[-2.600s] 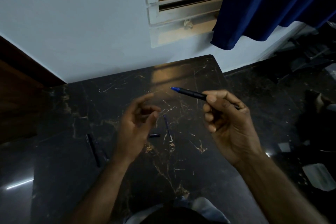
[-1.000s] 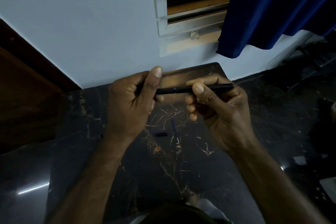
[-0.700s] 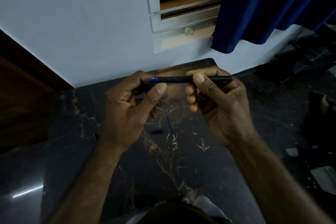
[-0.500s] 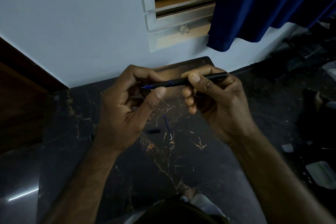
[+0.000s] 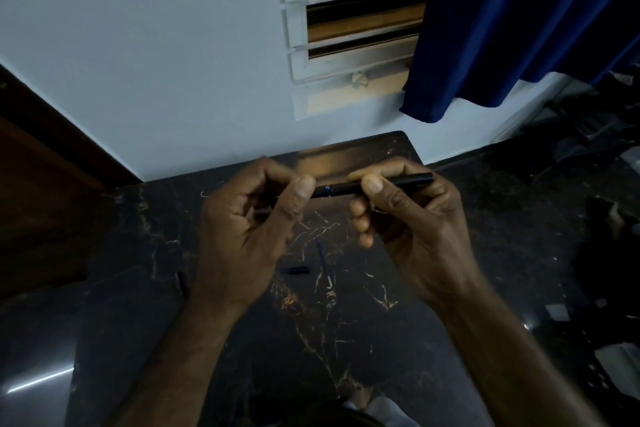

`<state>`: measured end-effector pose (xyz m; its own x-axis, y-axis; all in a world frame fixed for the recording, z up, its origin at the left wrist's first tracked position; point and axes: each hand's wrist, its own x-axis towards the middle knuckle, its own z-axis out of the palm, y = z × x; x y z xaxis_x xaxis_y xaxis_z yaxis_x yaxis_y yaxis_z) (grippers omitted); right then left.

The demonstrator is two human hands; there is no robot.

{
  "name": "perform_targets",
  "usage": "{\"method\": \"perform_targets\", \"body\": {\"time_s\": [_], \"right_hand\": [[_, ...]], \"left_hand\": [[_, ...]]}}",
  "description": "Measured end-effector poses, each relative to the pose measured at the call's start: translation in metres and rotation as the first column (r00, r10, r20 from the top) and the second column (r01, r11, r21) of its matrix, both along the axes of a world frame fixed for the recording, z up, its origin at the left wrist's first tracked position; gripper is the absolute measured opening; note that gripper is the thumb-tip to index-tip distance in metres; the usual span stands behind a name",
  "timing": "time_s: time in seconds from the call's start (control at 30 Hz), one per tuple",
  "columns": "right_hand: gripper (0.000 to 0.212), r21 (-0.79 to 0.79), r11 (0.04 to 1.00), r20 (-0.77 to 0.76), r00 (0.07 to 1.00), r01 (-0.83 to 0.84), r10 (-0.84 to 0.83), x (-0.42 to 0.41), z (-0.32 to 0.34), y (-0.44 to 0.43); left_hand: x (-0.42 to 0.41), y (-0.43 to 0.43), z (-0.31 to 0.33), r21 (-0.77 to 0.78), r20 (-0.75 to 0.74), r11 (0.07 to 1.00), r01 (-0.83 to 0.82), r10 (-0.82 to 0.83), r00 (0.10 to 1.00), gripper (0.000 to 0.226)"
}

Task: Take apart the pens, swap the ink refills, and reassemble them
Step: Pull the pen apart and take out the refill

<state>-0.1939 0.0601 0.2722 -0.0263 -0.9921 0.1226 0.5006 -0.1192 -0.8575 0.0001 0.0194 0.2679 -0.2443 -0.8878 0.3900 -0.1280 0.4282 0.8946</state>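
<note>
A black pen (image 5: 346,188) with a thin blue ring is held level above the dark marble table (image 5: 294,340). My right hand (image 5: 408,218) grips its barrel between thumb and forefinger. My left hand (image 5: 249,229) is closed over the pen's left end, which is hidden under my thumb. Below the hands, a thin blue ink refill (image 5: 322,258) and a short black pen piece (image 5: 298,270) lie on the table. Another dark pen part (image 5: 181,284) lies just left of my left wrist.
The table ends at a pale wall (image 5: 156,62) with a louvred window (image 5: 360,17) and a blue curtain (image 5: 502,28). A brown wooden panel (image 5: 38,201) stands to the left. Dark floor with scattered items (image 5: 571,305) lies to the right.
My left hand came up to the pen in my right hand. The blue tip showing half a second ago is now covered by my left thumb and fingers.
</note>
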Motion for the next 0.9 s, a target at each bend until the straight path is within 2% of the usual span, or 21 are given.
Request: {"method": "perform_targets", "body": {"time_s": [0.03, 0.1, 0.2, 0.3, 0.4, 0.47, 0.53, 0.57, 0.67, 0.77, 0.83, 0.9], "right_hand": [[0.015, 0.001, 1.0, 0.005, 1.0, 0.002, -0.002, 0.0, 0.001, -0.001], [0.017, 0.001, 1.0, 0.011, 1.0, 0.012, -0.012, 0.002, 0.003, -0.002], [0.016, -0.014, 1.0, 0.013, 1.0, 0.02, -0.02, 0.004, 0.004, -0.004], [0.014, -0.024, 0.999, 0.012, 1.0, 0.021, -0.021, 0.006, 0.004, -0.005], [0.013, -0.043, 0.999, 0.006, 1.0, 0.02, -0.02, 0.006, 0.005, -0.006], [0.014, -0.045, 0.998, 0.014, 0.999, 0.039, -0.039, 0.004, 0.007, -0.007], [0.018, -0.029, 0.998, 0.021, 0.998, 0.058, -0.057, 0.003, 0.007, -0.009], [0.02, -0.021, 0.998, 0.024, 0.998, 0.062, -0.061, 0.002, 0.006, -0.01], [0.02, -0.016, 0.998, 0.038, 0.997, 0.062, -0.061, 0.004, 0.004, -0.01], [0.018, -0.021, 0.998, 0.044, 0.998, 0.053, -0.052, 0.007, 0.002, -0.009], [0.018, -0.029, 0.999, 0.033, 0.998, 0.046, -0.045, 0.009, 0.003, -0.008], [0.016, -0.027, 0.998, 0.032, 0.998, 0.062, -0.062, 0.01, 0.005, -0.008]], "left_hand": [[0.0, 0.0, 0.0, 0.016, -0.058, 1.0, 0.009, -0.008, 0.998, 0.014], [0.003, 0.0, 0.001, 0.013, -0.125, 1.0, 0.008, -0.007, 0.992, 0.014], [0.008, -0.002, 0.004, -0.054, -0.101, 0.998, -0.026, 0.02, 0.995, 0.016], [0.003, -0.005, 0.013, -0.114, 0.003, 0.988, -0.104, 0.105, 0.994, 0.033], [-0.005, -0.008, 0.017, -0.043, -0.003, 0.985, -0.165, 0.166, 0.986, 0.048], [-0.004, -0.01, 0.017, 0.01, -0.068, 0.998, -0.059, 0.06, 0.996, 0.036], [-0.001, -0.009, 0.016, 0.006, -0.107, 0.999, 0.04, -0.039, 0.993, 0.016], [0.0, -0.009, 0.015, -0.002, -0.11, 0.999, 0.043, -0.042, 0.993, 0.008], [0.001, -0.009, 0.014, -0.013, -0.109, 1.0, -0.004, 0.002, 0.994, 0.007], [-0.003, -0.011, 0.013, -0.003, -0.057, 0.998, -0.067, 0.067, 0.996, 0.03], [-0.006, -0.012, 0.012, 0.063, -0.059, 0.993, -0.103, 0.107, 0.993, 0.049], [-0.006, -0.013, 0.011, 0.118, -0.123, 0.993, -0.023, 0.038, 0.992, 0.046]]}}
